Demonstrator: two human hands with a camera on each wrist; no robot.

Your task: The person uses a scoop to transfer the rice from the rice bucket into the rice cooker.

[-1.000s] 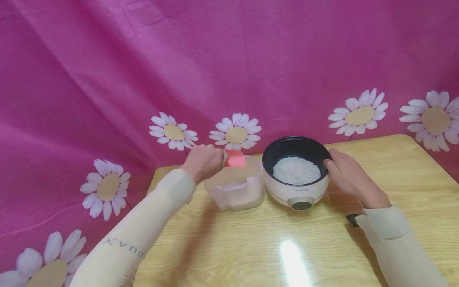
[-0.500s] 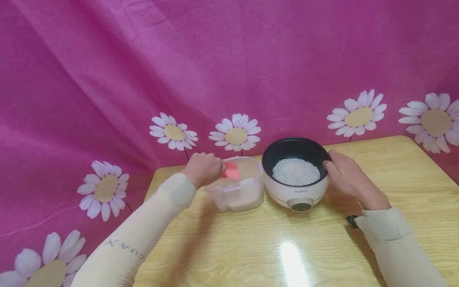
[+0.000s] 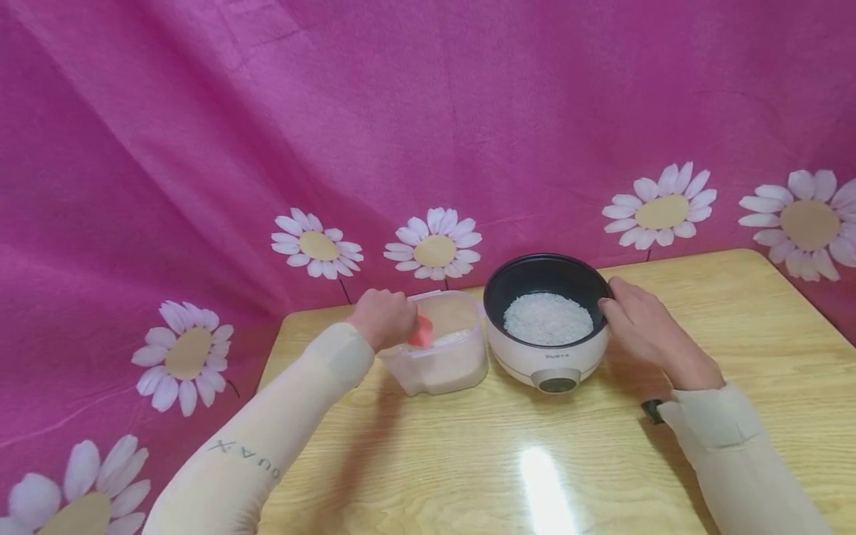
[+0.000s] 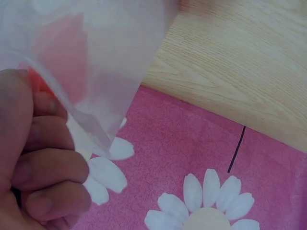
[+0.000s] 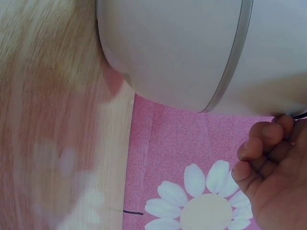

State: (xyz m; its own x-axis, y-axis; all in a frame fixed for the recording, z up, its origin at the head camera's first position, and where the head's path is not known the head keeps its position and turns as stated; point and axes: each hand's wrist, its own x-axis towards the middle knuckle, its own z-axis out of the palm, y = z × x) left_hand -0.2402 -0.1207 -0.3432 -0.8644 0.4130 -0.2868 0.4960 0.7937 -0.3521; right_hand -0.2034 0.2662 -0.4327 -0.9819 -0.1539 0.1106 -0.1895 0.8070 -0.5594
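My left hand [image 3: 384,319] grips a small red-pink scoop [image 3: 421,331] at the left side of a translucent plastic bin [image 3: 441,371] with pale grain in it. In the left wrist view the scoop's blade [image 4: 67,57] shows through the bin wall [image 4: 124,43], below the rim, with the fingers [image 4: 53,167] curled outside. Right of the bin stands a white electric pot [image 3: 515,357] with a black inside, white rice [image 3: 548,319] covering its bottom. My right hand [image 3: 652,331] holds the pot's right rim; the right wrist view shows its fingers [image 5: 252,148] bent at the pot's edge.
Both vessels stand close together near the back edge of a wooden table [image 3: 455,461]. Behind it hangs a magenta cloth [image 3: 428,111] with white daisies. A small black piece [image 3: 652,411] sits by the right sleeve cuff.
My left hand has lowered, taking the scoop down and toward the near left side of the bin. The right hand stays on the pot's rim. The head view has shifted slightly.
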